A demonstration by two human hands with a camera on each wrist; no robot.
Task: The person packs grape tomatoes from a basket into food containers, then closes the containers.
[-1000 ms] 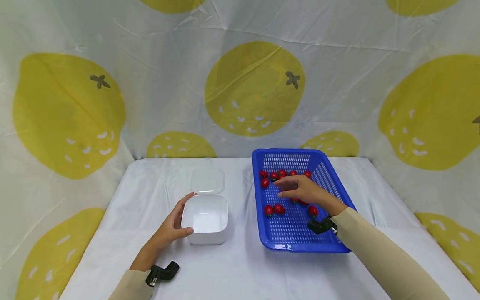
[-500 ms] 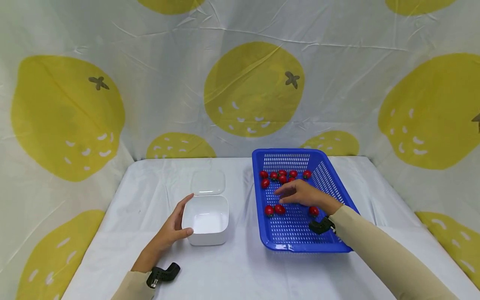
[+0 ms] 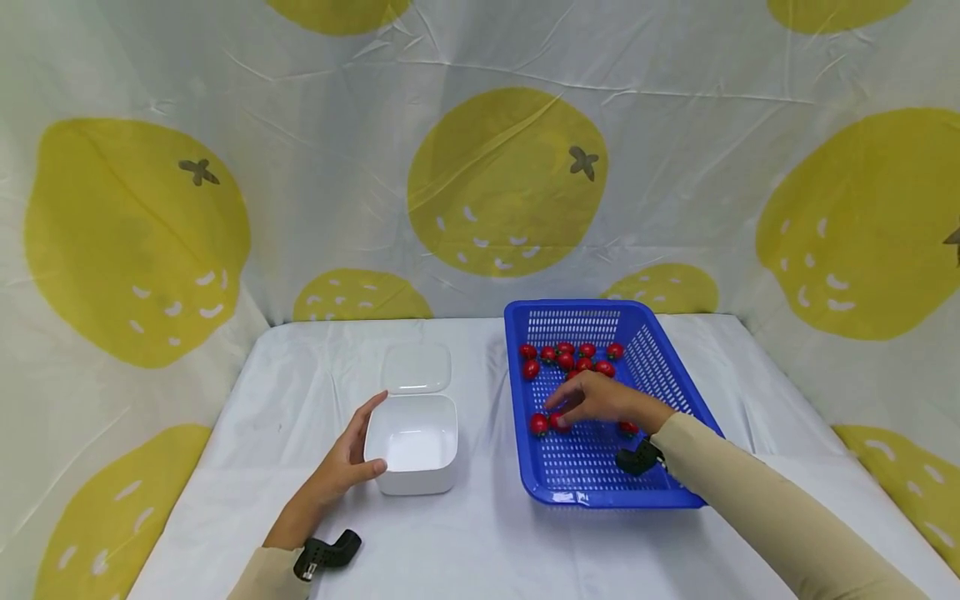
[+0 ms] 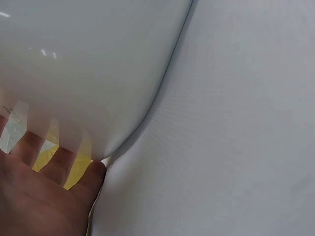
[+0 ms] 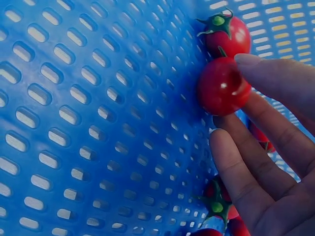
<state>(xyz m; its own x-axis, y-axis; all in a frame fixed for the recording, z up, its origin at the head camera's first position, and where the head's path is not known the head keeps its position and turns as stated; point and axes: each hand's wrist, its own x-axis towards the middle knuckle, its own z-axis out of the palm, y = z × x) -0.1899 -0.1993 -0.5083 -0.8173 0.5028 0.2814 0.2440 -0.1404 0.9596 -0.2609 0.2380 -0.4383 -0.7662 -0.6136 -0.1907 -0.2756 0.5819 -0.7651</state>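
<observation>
A white square container (image 3: 411,433) stands uncovered on the table, and nothing shows inside it. My left hand (image 3: 347,454) holds its left side, thumb at the near corner and fingers along the far side; in the left wrist view, fingertips touch the glossy container wall (image 4: 88,78). Inside the blue basket (image 3: 534,467), my right hand (image 3: 596,398) is at a red cherry tomato (image 5: 224,86), thumb on one side and a finger behind it, seemingly pinching it. Another cherry tomato (image 5: 234,37) with a green stem lies beside that one. My hand partly hides the tomato in the head view.
Several more cherry tomatoes (image 3: 566,362) cluster at the basket's far end, and a single tomato (image 3: 628,428) lies near my right wrist. Behind the container lies a translucent lid (image 3: 417,368). A lemon-printed cloth (image 3: 510,179) hangs around the white-covered table (image 3: 480,533).
My right hand has come down and toward me, from above the tomato cluster to the near tomato pair. My left hand and the container stay in place.
</observation>
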